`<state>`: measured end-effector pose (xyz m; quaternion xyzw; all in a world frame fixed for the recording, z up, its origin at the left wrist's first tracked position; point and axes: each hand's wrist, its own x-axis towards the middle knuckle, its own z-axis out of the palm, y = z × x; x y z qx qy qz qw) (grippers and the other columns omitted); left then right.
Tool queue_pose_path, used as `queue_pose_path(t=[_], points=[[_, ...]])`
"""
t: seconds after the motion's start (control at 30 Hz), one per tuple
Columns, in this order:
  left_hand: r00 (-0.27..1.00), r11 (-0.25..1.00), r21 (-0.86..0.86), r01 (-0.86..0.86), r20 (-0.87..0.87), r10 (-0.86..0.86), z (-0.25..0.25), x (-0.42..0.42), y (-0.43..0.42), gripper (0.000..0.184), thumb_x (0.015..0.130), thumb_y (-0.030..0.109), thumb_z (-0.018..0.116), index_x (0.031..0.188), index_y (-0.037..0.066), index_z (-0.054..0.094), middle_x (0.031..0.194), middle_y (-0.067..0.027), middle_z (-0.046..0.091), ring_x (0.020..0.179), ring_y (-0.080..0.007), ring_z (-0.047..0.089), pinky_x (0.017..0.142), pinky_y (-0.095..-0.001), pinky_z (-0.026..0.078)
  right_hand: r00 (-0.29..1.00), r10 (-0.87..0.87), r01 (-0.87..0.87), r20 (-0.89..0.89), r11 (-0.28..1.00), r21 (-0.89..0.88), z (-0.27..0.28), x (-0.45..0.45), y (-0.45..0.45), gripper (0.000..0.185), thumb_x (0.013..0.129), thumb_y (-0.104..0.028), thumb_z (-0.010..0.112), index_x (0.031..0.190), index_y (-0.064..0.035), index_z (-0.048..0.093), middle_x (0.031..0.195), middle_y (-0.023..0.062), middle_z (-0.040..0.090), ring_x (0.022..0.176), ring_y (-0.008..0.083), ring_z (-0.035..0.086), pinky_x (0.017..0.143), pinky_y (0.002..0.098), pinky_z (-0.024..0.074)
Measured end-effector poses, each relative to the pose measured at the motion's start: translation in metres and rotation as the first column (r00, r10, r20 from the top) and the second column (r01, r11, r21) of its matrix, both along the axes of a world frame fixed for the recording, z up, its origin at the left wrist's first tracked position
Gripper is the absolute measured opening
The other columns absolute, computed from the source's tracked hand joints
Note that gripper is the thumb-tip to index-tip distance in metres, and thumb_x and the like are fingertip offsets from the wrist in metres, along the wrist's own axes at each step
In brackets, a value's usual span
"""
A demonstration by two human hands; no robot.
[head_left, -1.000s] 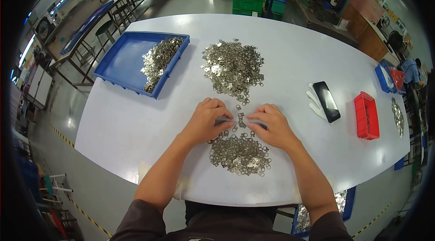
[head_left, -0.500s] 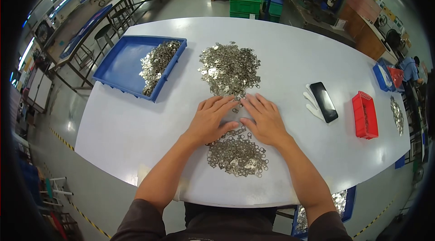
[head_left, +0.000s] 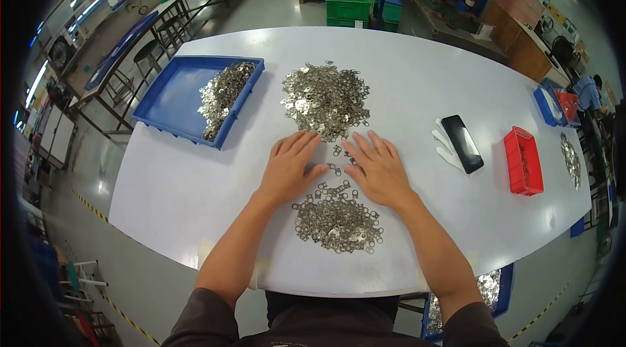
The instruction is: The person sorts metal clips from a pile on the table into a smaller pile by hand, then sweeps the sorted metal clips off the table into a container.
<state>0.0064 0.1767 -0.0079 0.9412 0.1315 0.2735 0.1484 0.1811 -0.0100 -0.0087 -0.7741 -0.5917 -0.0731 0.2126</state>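
Observation:
My left hand [head_left: 289, 165] lies palm down on the white table, open, with its fingertips by the near edge of the larger heap of small ring-shaped metal parts [head_left: 325, 99]. Opposite it, my right hand [head_left: 377, 167] is also palm down with fingers spread. A few loose metal parts [head_left: 337, 150] lie in the gap between the hands, some close to the right fingers. Closer to my body, below both hands, sits a second, smaller heap of the same metal parts [head_left: 338, 222]. Whatever lies under the palms is hidden.
A blue tray [head_left: 171, 89] with metal parts along its right side stands at left. On the right are a black phone [head_left: 464, 145], a white glove [head_left: 447, 151] and a red bin [head_left: 523, 163]. Another tray [head_left: 502, 295] sits below the table edge. A person [head_left: 589, 94] works far right.
My hands have moved apart; the left has shifted left, widening the gap over the loose parts. The view has shifted slightly. The heaps look much the same.

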Motion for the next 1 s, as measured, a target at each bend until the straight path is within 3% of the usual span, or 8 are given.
queue_pose_path(t=[0.2, 0.3, 0.4, 0.5, 0.67, 0.77, 0.87, 1.0], points=[[0.968, 0.957, -0.181, 0.225, -0.066, -0.240, 0.014, -0.006, -0.002, 0.039, 0.095, 0.024, 0.083, 0.131, 0.011, 0.077, 0.143, -0.0088, 0.070, 0.140, -0.0309, 0.058, 0.120, -0.0472, 0.041, 0.985, 0.079, -0.085, -0.155, 0.996, -0.034, 0.003, 0.012, -0.005, 0.044, 0.111, -0.041, 0.057, 0.149, -0.0203, 0.066, 0.159, 0.0116, 0.057, 0.154, 0.0346, 0.043, 0.127, 0.0517, 0.0304], [0.977, 0.927, -0.307, 0.214, 0.086, -0.197, 0.012, -0.008, 0.009, 0.030, 0.093, 0.018, 0.084, 0.122, 0.011, 0.080, 0.133, -0.0095, 0.074, 0.130, -0.0300, 0.064, 0.108, -0.0428, 0.051, 0.983, 0.059, -0.046, -0.171, 0.996, 0.082, -0.004, 0.010, -0.004, 0.040, 0.110, -0.038, 0.060, 0.144, -0.0193, 0.070, 0.156, 0.0111, 0.059, 0.152, 0.0338, 0.045, 0.127, 0.0512, 0.0319], [0.983, 0.967, -0.252, 0.048, 0.185, -0.001, 0.009, -0.008, 0.016, 0.018, 0.088, 0.013, 0.087, 0.106, 0.009, 0.084, 0.110, -0.0081, 0.077, 0.106, -0.0278, 0.067, 0.084, -0.0364, 0.055, 0.992, 0.056, -0.043, -0.110, 0.993, 0.113, -0.006, 0.005, -0.006, 0.035, 0.106, -0.033, 0.066, 0.136, -0.0175, 0.075, 0.152, 0.0105, 0.063, 0.148, 0.0332, 0.049, 0.124, 0.0501, 0.0349], [0.989, 0.935, -0.350, -0.055, 0.107, 0.098, 0.005, -0.009, 0.017, 0.015, 0.087, 0.012, 0.087, 0.102, 0.010, 0.084, 0.098, -0.0043, 0.073, 0.094, -0.0258, 0.063, 0.080, -0.0387, 0.052, 0.986, 0.088, -0.062, -0.138, 0.982, 0.178, -0.002, 0.008, -0.005, 0.028, 0.099, -0.027, 0.076, 0.125, -0.0158, 0.080, 0.141, 0.0087, 0.069, 0.138, 0.0313, 0.056, 0.117, 0.0475, 0.0420], [0.993, 0.973, -0.200, 0.111, 0.049, -0.103, 0.012, -0.009, 0.009, 0.014, 0.087, 0.014, 0.087, 0.101, 0.012, 0.085, 0.095, -0.0035, 0.069, 0.095, -0.0257, 0.061, 0.084, -0.0385, 0.051, 0.935, 0.172, -0.122, -0.309, 0.977, 0.175, 0.005, 0.010, -0.011, 0.023, 0.089, -0.020, 0.086, 0.110, -0.0142, 0.084, 0.123, 0.0056, 0.074, 0.122, 0.0276, 0.064, 0.104, 0.0432, 0.0505], [0.989, 0.955, -0.266, 0.130, -0.029, -0.143, 0.013, -0.014, 0.012, 0.016, 0.088, 0.016, 0.087, 0.103, 0.014, 0.086, 0.099, -0.0037, 0.070, 0.100, -0.0264, 0.061, 0.089, -0.0385, 0.050, 0.907, 0.112, -0.061, -0.407, 0.989, 0.136, 0.011, 0.005, -0.010, 0.023, 0.094, -0.021, 0.081, 0.116, -0.0154, 0.083, 0.129, 0.0067, 0.072, 0.128, 0.0288, 0.061, 0.110, 0.0446, 0.0468], [0.995, 0.955, -0.279, 0.098, -0.001, -0.103, 0.014, -0.014, 0.010, 0.016, 0.088, 0.018, 0.088, 0.103, 0.015, 0.086, 0.102, -0.0037, 0.069, 0.103, -0.0267, 0.061, 0.092, -0.0395, 0.050, 0.990, 0.030, -0.006, -0.140, 0.986, 0.168, 0.002, -0.001, 0.000, 0.025, 0.100, -0.022, 0.074, 0.123, -0.0169, 0.081, 0.136, 0.0076, 0.069, 0.134, 0.0296, 0.058, 0.115, 0.0463, 0.0419], [0.990, 0.978, -0.153, 0.139, -0.015, -0.143, 0.021, -0.009, -0.002, 0.015, 0.089, 0.019, 0.088, 0.103, 0.015, 0.085, 0.106, -0.0043, 0.070, 0.106, -0.0272, 0.061, 0.094, -0.0401, 0.050, 0.996, 0.078, -0.069, -0.046, 0.984, 0.166, 0.000, -0.005, -0.003, 0.025, 0.103, -0.023, 0.070, 0.126, -0.0168, 0.079, 0.141, 0.0082, 0.067, 0.138, 0.0304, 0.055, 0.118, 0.0474, 0.0384]])
